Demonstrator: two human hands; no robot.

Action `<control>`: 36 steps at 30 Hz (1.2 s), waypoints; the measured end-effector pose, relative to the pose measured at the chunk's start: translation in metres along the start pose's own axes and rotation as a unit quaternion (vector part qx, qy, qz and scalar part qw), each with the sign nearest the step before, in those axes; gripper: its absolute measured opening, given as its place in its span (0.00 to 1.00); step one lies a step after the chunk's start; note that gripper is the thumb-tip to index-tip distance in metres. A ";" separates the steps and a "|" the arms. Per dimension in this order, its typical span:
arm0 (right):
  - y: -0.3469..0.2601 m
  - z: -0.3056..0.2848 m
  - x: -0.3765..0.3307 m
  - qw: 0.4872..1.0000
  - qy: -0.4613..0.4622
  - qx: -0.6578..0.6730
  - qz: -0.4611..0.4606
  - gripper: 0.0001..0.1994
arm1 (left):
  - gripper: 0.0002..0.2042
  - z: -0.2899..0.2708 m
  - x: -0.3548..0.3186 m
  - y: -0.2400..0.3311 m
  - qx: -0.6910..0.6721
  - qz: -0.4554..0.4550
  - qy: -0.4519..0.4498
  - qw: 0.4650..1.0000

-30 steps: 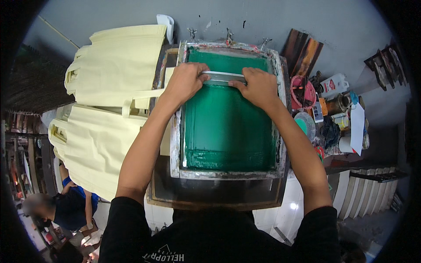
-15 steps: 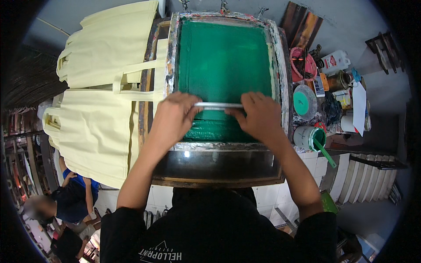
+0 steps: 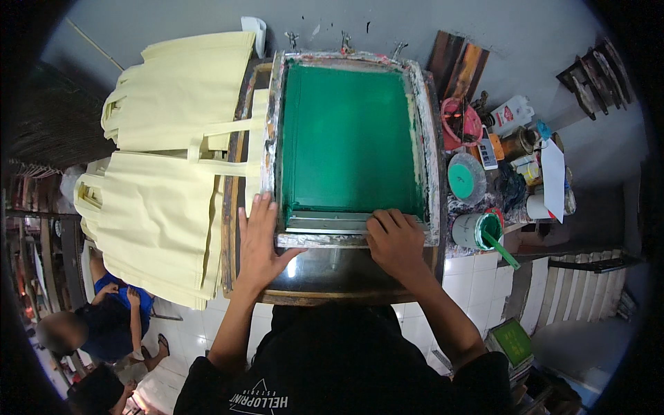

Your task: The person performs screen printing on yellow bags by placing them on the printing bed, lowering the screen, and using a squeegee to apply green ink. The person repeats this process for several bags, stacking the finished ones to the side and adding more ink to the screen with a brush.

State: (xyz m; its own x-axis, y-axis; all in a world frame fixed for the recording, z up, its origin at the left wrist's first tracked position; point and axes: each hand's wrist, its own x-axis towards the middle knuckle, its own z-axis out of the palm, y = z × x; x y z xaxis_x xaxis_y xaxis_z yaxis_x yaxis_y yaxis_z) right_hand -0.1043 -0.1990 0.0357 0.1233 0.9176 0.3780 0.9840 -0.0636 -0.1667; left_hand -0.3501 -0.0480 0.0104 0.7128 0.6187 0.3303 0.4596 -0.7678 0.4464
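Note:
A screen-printing frame (image 3: pixel 433 145) with a green mesh (image 3: pixel 346 131) lies flat on a dark table (image 3: pixel 318 275) in front of me. A metal-handled squeegee (image 3: pixel 325 222) rests along the frame's near edge. My right hand (image 3: pixel 395 243) is curled over the squeegee's right end. My left hand (image 3: pixel 260 238) lies flat with its fingers spread, at the frame's near-left corner, touching the frame's edge and the table. Cream tote bags (image 3: pixel 181 90) hang in stacks to the left of the frame, a nearer stack (image 3: pixel 149 221) beside my left hand.
Right of the frame stand a green-lidded tub (image 3: pixel 465 177), a white pot of green ink with a stick (image 3: pixel 478 231), a pink bowl (image 3: pixel 462 124) and a white bottle (image 3: pixel 513 113). A person in blue (image 3: pixel 114 321) crouches on the tiled floor at lower left.
Both hands drew the squeegee from the far end of the mesh to the near edge. My left hand came off it and now lies flat at the frame's corner.

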 end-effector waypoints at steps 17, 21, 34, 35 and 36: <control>0.037 -0.213 0.224 0.983 0.182 -0.030 -0.023 0.13 | 0.39 -0.048 0.124 -0.051 0.051 -0.166 -0.056 0.983; 0.036 -0.246 0.266 0.983 0.165 -0.035 0.077 0.16 | 0.39 -0.018 0.124 -0.064 0.180 -0.192 -0.135 0.955; 0.084 -0.258 0.325 0.983 0.181 -0.028 0.033 0.20 | 0.29 -0.198 0.122 -0.194 0.107 -0.319 -0.011 0.942; 0.073 -0.259 0.324 0.981 0.196 0.002 0.009 0.19 | 0.31 -0.248 0.092 -0.243 0.056 -0.341 0.007 0.938; 0.072 -0.258 0.328 0.980 0.198 0.009 0.014 0.18 | 0.35 -0.281 0.073 -0.265 0.177 -0.397 0.055 0.899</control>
State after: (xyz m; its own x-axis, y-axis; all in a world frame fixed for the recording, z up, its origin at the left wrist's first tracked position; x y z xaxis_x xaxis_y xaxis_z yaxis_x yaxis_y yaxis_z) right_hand 0.0404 -0.0043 0.3828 0.1938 0.6913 0.6961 0.9776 -0.0766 -0.1962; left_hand -0.5687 0.2475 0.1497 0.0378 0.9928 0.1133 0.9539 -0.0697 0.2920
